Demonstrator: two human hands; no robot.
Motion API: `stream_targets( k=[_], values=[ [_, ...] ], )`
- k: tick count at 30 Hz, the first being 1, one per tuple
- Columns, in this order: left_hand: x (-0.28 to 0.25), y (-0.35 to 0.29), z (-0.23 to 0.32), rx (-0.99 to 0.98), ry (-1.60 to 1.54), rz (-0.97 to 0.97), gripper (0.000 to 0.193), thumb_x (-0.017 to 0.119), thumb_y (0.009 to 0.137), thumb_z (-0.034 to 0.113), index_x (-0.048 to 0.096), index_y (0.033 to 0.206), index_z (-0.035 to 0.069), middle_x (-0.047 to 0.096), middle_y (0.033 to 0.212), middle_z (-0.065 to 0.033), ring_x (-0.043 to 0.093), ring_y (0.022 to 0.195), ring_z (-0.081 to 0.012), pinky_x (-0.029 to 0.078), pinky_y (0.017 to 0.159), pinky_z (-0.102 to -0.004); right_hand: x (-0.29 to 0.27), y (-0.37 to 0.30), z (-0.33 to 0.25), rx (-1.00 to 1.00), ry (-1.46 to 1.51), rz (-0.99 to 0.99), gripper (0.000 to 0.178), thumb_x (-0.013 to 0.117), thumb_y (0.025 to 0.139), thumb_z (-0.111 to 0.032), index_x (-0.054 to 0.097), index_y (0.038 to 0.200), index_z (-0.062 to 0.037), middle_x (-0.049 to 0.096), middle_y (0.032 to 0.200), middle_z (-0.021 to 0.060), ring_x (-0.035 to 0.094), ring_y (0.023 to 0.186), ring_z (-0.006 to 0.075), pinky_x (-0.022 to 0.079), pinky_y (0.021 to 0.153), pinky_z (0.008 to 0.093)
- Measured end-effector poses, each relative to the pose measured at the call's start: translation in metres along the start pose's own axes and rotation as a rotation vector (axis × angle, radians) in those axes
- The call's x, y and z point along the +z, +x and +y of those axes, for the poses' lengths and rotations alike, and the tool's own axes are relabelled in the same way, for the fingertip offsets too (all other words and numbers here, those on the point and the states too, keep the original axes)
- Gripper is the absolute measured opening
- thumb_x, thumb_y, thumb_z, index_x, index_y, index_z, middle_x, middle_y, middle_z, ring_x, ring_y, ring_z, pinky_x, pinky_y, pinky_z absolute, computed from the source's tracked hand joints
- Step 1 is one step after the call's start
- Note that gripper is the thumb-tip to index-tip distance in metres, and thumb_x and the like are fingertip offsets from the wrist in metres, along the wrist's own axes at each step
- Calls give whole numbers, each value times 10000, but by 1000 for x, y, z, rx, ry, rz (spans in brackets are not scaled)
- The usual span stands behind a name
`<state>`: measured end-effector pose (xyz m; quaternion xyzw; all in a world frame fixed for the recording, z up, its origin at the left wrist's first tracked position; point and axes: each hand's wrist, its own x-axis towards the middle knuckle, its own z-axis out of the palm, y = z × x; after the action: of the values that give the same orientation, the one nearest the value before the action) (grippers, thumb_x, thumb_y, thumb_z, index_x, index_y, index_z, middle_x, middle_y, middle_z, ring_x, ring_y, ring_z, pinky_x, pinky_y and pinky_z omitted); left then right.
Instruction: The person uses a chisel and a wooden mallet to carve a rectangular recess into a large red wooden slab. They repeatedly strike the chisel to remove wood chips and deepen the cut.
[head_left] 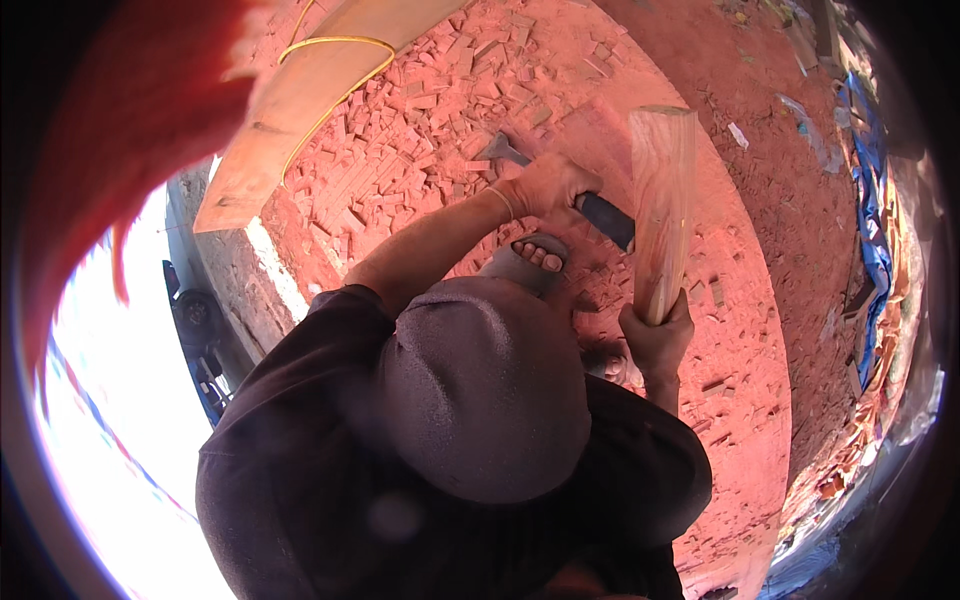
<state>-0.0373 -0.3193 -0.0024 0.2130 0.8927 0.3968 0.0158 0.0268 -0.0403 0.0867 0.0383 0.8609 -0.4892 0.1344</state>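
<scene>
My left hand (548, 188) is closed around the middle of a hand tool. One end of the tool is a flared grey piece (503, 150); the other is a broad, dark, flat piece (606, 221) pointing at the wood, and I cannot tell whether they touch. My right hand (660, 335) grips the near end of a thick wooden billet (663, 205), which stands tilted up with its wider end away from me. A foot in a grey sandal (538, 255) rests just below my left hand.
Wood chips (420, 110) cover the reddish ground, thickest at the far left. A broad plank (270, 140) with a yellow cord (388, 58) lies at the upper left. Red cloth (150, 110) hangs at the left edge. Blue sheeting (872, 230) runs along the right. A grey cap-like shape (490, 390) fills the middle.
</scene>
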Motion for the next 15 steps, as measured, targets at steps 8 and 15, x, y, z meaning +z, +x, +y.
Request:
stream_targets(
  k=[8, 15],
  values=[
    [-3, 8, -15, -107, -16, 21, 252, 759, 625, 257, 584, 719, 103, 561, 662, -110, 608, 647, -365, 465, 559, -424, -101, 0, -45, -191, 727, 342, 386, 724, 784, -179, 519, 1075, -32, 591, 902, 95, 594, 770, 199, 507, 689, 347],
    [-9, 2, -10, 1, -66, 74, 238, 753, 632, 217, 567, 716, 93, 562, 655, -105, 615, 648, -361, 460, 552, -428, 5, 19, -26, 12, -169, -165, 308, 749, 743, -89, 575, 995, -57, 625, 800, 72, 572, 640, 164, 508, 612, 352]
  ],
)
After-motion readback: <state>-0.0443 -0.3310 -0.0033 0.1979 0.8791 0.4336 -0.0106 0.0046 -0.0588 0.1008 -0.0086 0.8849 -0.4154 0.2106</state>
